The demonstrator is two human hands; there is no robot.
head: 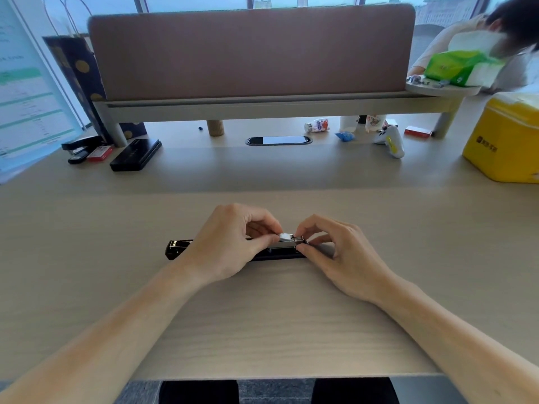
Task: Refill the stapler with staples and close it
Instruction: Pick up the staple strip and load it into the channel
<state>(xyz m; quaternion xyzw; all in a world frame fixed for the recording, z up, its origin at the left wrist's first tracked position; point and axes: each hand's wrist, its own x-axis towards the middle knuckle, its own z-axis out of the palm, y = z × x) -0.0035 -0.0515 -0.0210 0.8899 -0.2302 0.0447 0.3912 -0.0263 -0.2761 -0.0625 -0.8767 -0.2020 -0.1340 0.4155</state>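
Observation:
A black stapler (178, 248) lies flat and opened out on the wooden desk, its length running left to right. Its metal staple channel (287, 244) shows between my hands. My left hand (230, 243) lies over the stapler's middle, thumb and forefinger pinching a small silvery strip of staples (285, 236) right above the channel. My right hand (335, 252) grips the channel's right end with thumb and fingers. The middle of the stapler is hidden under my left hand.
At the back left are a second black stapler (80, 147), a red staple box (100, 153) and a black case (135, 154). A yellow box (504, 144) stands at the right. A divider panel (250, 51) crosses the back. Another person sits far right.

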